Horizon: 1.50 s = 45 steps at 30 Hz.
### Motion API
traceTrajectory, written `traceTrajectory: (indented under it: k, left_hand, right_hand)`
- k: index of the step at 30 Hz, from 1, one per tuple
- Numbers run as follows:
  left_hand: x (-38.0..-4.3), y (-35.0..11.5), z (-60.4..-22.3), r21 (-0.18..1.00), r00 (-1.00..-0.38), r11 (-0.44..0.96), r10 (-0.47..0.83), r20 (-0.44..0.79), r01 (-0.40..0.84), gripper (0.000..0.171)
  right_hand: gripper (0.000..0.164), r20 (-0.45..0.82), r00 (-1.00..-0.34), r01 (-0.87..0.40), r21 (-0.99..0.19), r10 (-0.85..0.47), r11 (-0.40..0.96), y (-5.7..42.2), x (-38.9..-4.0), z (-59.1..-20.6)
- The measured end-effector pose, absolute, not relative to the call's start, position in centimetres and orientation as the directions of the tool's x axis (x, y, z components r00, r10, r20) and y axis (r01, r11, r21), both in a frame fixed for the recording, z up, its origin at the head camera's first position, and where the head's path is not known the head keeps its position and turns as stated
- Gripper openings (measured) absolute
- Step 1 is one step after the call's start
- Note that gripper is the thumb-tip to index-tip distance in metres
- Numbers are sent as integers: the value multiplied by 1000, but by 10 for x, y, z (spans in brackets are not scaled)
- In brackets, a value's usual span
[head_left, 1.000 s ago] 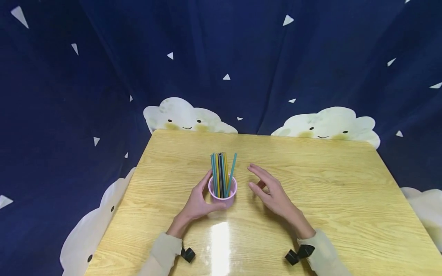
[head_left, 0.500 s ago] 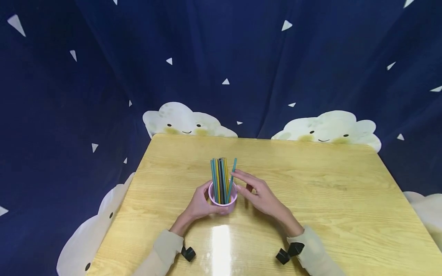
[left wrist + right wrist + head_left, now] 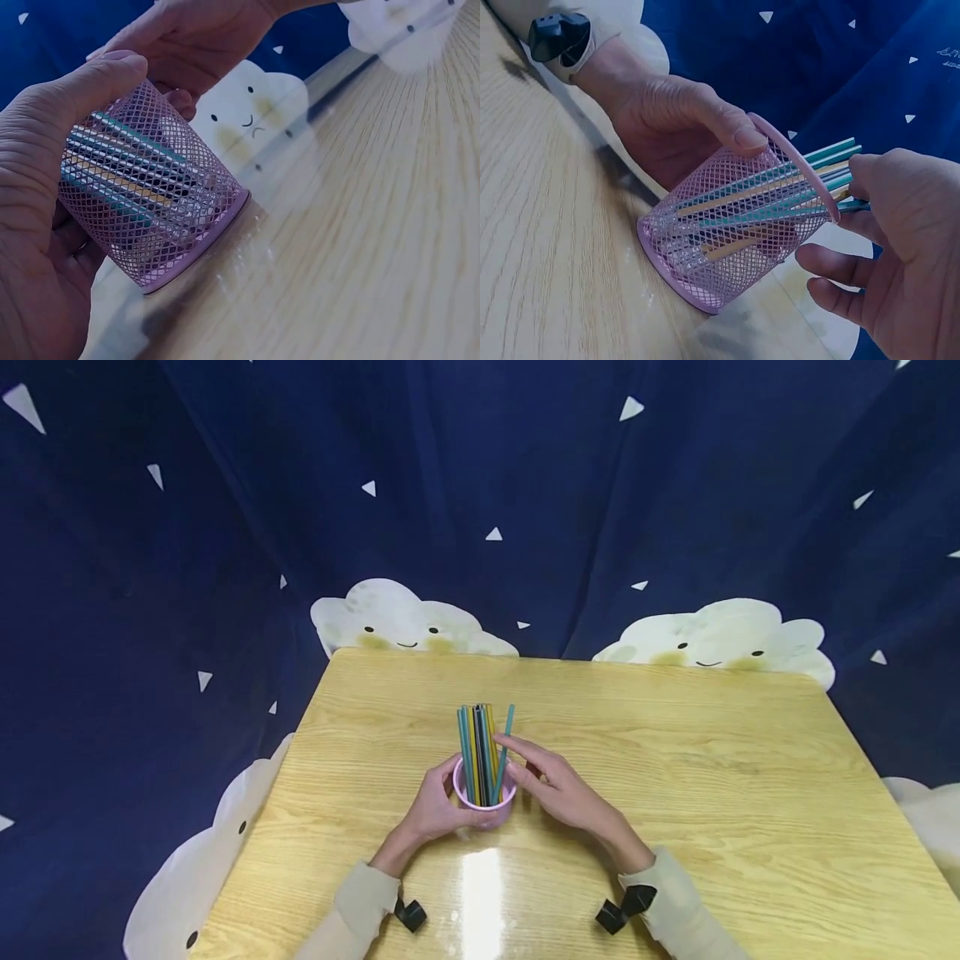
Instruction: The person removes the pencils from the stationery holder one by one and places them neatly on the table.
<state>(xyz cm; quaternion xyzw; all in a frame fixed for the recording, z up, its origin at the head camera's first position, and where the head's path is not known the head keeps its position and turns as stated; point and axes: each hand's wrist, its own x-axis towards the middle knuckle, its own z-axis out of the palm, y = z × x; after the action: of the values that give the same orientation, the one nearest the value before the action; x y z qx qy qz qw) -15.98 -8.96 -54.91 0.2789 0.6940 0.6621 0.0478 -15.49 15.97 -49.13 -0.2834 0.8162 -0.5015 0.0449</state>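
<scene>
A pink mesh pen holder (image 3: 498, 814) stands on the wooden table and holds several pencils (image 3: 742, 187) in teal, yellow and black. My left hand (image 3: 433, 806) grips the holder round its left side, thumb across the front near the rim. One teal pencil (image 3: 510, 718) leans to the right, apart from the upright bunch. My right hand (image 3: 562, 789) has its thumb and index finger on either side of this pencil just above the rim, pinching it. In the right wrist view the right thumb (image 3: 866, 176) covers part of the pencil ends; its other fingers are loosely bent.
Wood-grain table (image 3: 712, 777) surface extends on both sides of the holder. A dark blue curtain (image 3: 450, 485) with white triangles and clouds hangs behind the table. Small black devices (image 3: 410, 915) are strapped on both wrists over light sleeves (image 3: 363, 893).
My right hand has moved left from beside the holder to the leaning teal pencil and its fingers have closed in on it. My left hand keeps its grip on the holder.
</scene>
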Motion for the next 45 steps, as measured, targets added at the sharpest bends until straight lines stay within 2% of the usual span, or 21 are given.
traceTrajectory:
  k: [9,45]
  left_hand:
    - [-159,-97,-550,949,-865,13,417,280,314,84]
    - [-159,-94,-547,947,-856,-2,427,291,321,87]
  right_hand:
    - [45,243,-823,-438,-846,-513,302,155,-157,-489]
    - [43,278,-831,-455,-838,-481,301,157,-154,-480]
